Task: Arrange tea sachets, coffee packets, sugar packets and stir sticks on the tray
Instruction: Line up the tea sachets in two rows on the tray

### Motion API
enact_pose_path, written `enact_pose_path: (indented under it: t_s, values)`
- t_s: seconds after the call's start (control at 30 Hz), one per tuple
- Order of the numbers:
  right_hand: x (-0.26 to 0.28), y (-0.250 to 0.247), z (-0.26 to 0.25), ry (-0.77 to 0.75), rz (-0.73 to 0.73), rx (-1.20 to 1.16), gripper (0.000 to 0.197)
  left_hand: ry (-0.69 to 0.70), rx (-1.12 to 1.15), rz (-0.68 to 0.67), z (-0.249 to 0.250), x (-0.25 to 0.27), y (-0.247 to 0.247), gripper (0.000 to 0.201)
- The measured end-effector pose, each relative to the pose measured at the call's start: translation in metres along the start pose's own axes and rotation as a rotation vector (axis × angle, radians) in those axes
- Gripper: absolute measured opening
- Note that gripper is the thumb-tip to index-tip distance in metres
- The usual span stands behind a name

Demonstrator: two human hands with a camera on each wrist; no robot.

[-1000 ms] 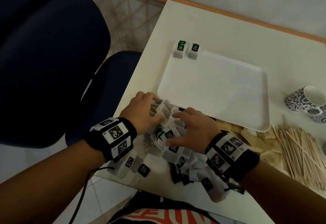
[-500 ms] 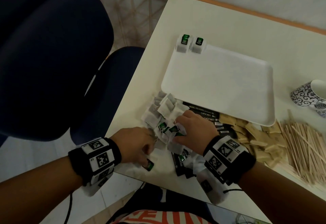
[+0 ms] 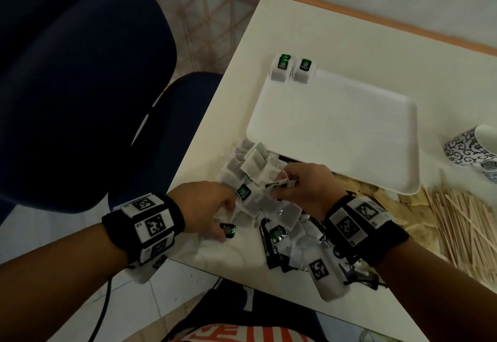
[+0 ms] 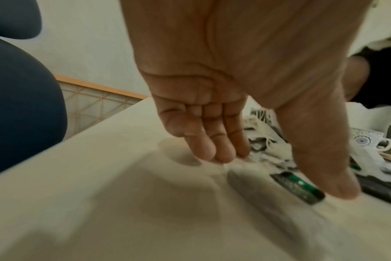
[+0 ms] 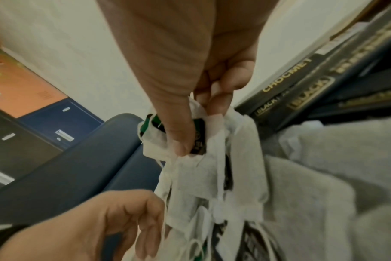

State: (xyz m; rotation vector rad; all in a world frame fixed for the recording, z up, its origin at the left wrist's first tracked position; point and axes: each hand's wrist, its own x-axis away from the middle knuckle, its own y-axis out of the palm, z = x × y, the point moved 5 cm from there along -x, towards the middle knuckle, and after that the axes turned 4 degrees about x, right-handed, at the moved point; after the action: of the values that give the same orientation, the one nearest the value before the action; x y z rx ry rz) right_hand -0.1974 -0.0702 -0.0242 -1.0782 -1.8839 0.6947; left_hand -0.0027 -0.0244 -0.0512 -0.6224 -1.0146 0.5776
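The tea bags (image 3: 258,177) look feather-light, soft and tangle-prone by their strings, so each is best taken by its stiff green tag or a paper corner, one at a time. They are small white-grey sachets with black-green tags, heaped on the table at the tray's (image 3: 333,115) seven o'clock corner, with two already placed at its eleven o'clock corner. The right hand (image 5: 190,106) pinches a tag and bag between thumb and fingers; the left hand (image 4: 223,109) hangs spread over another tag.
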Motion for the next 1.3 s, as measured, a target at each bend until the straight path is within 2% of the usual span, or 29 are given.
enact_pose_path:
  t_s: [0.13, 0.23, 0.3, 0.47, 0.57, 0.63, 0.77, 0.87, 0.93, 1.0, 1.1, 1.2, 1.3]
  values:
    - [-0.001, -0.008, 0.002, 0.0, 0.042, -0.163, 0.017, 0.017, -0.006, 0.006, 0.002, -0.004, 0.008, 0.021]
    - [-0.003, -0.013, 0.006, 0.014, 0.07, -0.287, 0.018, 0.03, 0.041, 0.002, 0.0, -0.006, 0.009, 0.023]
    - [-0.003, -0.019, 0.007, 0.019, 0.079, -0.347, 0.019, 0.046, 0.202, 0.024, -0.001, -0.004, 0.001, 0.022]
    - [-0.001, -0.037, 0.005, 0.012, 0.092, -0.493, 0.02, 0.03, 0.881, 0.232, 0.0, -0.009, -0.039, 0.024]
    - [-0.003, -0.047, -0.003, -0.028, 0.038, -0.542, 0.019, 0.002, 1.033, 0.412, 0.004, -0.023, -0.06, 0.023]
    - [-0.004, -0.052, -0.012, -0.066, -0.014, -0.551, 0.02, 0.017, 1.123, 0.455, 0.012, -0.033, -0.068, 0.022]
    - [-0.01, -0.062, -0.026, -0.119, -0.051, -0.487, 0.013, 0.085, 1.353, 0.339, 0.04, -0.051, -0.073, 0.025]
    - [-0.022, -0.066, -0.023, -0.103, -0.008, -0.49, 0.015, 0.042, 1.52, 0.237, 0.053, -0.056, -0.073, 0.025]
    - [-0.029, -0.069, -0.018, -0.077, 0.031, -0.558, 0.017, 0.043, 1.64, 0.128, 0.058, -0.058, -0.073, 0.037]
    - [-0.033, -0.073, -0.014, -0.055, 0.064, -0.595, 0.015, 0.096, 1.663, 0.049, 0.061, -0.06, -0.075, 0.047]
    - [-0.038, -0.078, -0.012, -0.043, 0.097, -0.589, 0.005, 0.166, 1.567, 0.04, 0.061, -0.062, -0.081, 0.048]
    - [-0.043, -0.085, -0.009, -0.034, 0.119, -0.598, 0.011, 0.192, 1.59, 0.031, 0.062, -0.065, -0.087, 0.041]
    - [-0.048, -0.097, -0.007, -0.056, 0.144, -0.567, 0.023, 0.177, 1.575, 0.089, 0.058, -0.075, -0.095, 0.048]
